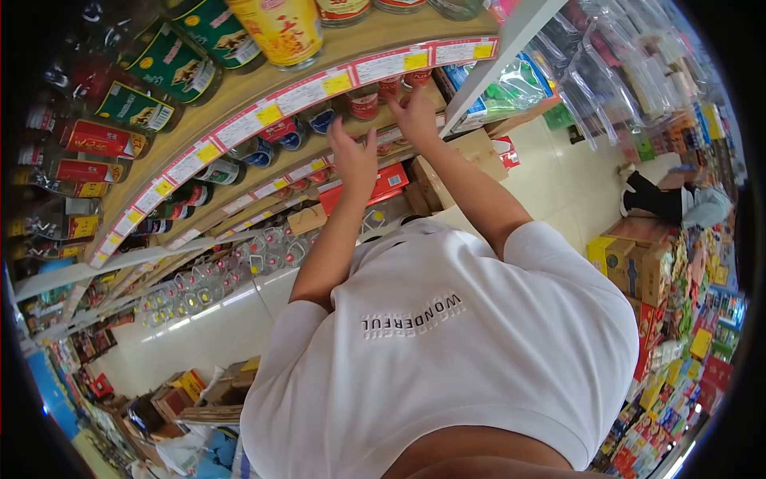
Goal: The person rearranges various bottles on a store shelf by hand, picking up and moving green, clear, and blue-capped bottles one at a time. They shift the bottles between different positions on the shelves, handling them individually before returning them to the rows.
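Note:
On the second shelf down, several red-labelled jars point(365, 104) stand behind the price strip. My left hand point(353, 156) is raised just in front of them, thumb and fingers apart, with nothing visible between them. To its right, my right hand point(416, 118) reaches to the shelf edge, its fingers spread at the lower part of the red-labelled jars at the right end. Whether those fingertips touch the glass is too small to tell. Dark blue-labelled jars point(321, 120) stand left of my hands.
Overhead is a shelf edge with price labels point(307, 93), carrying green-labelled bottles point(177, 64) and a yellow one. A white upright point(503, 60) stands right of my hands. Below are a red box point(387, 184), cartons point(465, 165) and several clear jugs point(275, 247). A person point(678, 203) is far right.

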`<state>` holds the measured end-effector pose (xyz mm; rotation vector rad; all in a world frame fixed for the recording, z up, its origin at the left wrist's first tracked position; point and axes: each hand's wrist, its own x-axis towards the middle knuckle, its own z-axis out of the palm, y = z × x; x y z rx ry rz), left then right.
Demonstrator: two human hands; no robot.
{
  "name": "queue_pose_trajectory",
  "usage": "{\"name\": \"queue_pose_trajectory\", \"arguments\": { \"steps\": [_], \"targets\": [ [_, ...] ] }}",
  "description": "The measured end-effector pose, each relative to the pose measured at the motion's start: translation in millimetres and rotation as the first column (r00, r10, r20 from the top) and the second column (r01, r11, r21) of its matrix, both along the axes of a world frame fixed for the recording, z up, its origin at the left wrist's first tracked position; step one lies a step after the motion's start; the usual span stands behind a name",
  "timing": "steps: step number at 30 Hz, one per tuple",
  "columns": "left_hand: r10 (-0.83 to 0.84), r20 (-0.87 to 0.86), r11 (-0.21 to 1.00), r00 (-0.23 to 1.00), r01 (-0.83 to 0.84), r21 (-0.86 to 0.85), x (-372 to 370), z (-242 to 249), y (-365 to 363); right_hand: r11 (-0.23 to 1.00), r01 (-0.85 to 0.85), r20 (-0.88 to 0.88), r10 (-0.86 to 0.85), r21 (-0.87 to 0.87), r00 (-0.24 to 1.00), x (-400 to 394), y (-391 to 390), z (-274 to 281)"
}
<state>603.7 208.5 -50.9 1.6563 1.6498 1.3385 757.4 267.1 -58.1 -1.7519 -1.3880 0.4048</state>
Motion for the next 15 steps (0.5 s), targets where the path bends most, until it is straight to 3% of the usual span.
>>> {"name": "queue_pose_trajectory", "arguments": {
  "steps": [3,6,12,15],
  "targets": [
    [0.156,-0.188,0.981,0.97,-0.129,0.147,24,-12,25,0.995,-0.044,0.041,0.04,0.086,0.998,2,12,-2],
    [0.191,-0.18,0.982,0.965,-0.185,0.049,37,-7,34,0.995,-0.094,-0.092,0.095,0.017,0.991,5,18,6],
    [0.187,-0.156,0.978,0.97,-0.199,-0.066,44,9,40,0.989,-0.131,-0.117,0.138,0.065,0.983,9,21,6],
    [0.191,-0.162,0.979,0.968,-0.2,-0.039,42,1,41,0.99,-0.127,-0.116,0.133,0.053,0.984,10,20,8]
  ]
}}
